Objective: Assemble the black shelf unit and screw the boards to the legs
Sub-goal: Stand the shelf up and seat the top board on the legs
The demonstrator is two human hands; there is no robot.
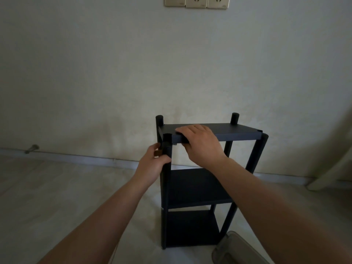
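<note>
A black shelf unit stands upright on the floor near the wall, with round legs and three boards. My right hand (200, 143) grips the front edge of the top board (247, 131), fingers on top and thumb underneath. My left hand (154, 162) holds the front left leg (164, 197) just under that board and pinches a small brown thing (157, 153) against it; what it is I cannot tell. The middle board (194, 187) and the bottom board (190, 227) sit lower between the legs. The front right leg (256, 155) leans slightly outward.
A pale wall stands close behind the unit, with power sockets (196, 1) high up. A door stop (31, 149) sticks out at the baseboard on the left. A grey slipper (234, 250) lies at the unit's right foot. A pale curtain (335, 168) hangs at the right.
</note>
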